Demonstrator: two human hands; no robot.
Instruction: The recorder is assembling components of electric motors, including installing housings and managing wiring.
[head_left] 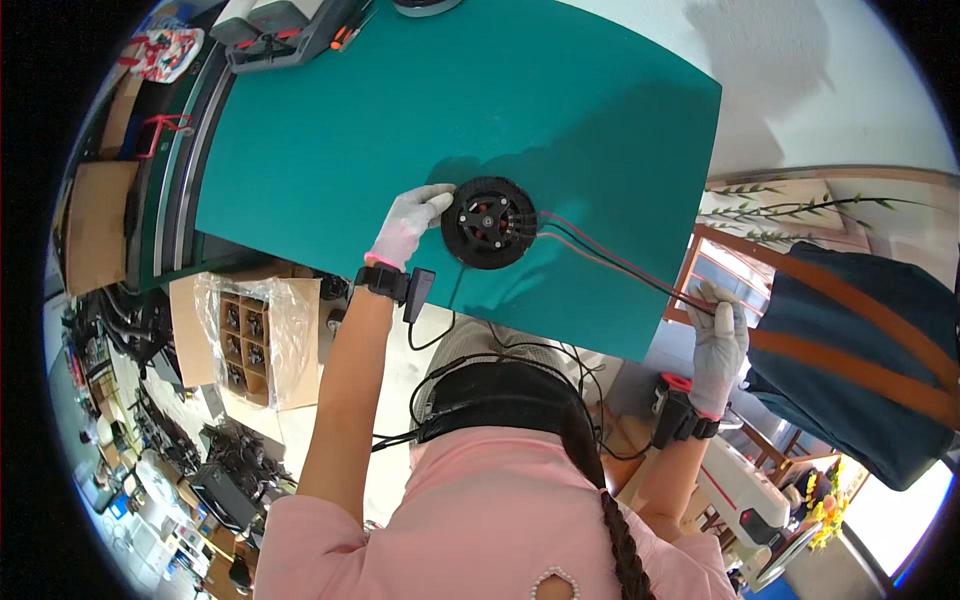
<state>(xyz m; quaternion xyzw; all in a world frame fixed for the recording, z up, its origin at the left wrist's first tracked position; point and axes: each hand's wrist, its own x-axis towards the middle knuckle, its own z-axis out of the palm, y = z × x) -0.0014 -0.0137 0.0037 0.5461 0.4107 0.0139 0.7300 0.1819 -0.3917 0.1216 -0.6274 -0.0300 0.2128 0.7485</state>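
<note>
A round black motor [488,222] with a spoked centre and a thick dark rim is at the middle of the green tabletop, near its front edge. My gloved left hand [408,222] grips the motor's left rim with thumb and fingers. From the motor's right side, red and black wires [612,262] run out to the right. Past the table's right edge, my gloved right hand [716,345] is closed round the far part of these wires, holding them nearly straight. The wire ends are hidden in that hand.
A grey-and-black device [275,35] stands at the table's far left, beside orange-handled tools [350,28]. An open carton [245,345] with dividers sits on the floor at left. A dark cloth [850,350] hangs over a wooden chair at right. Cables dangle at my waist.
</note>
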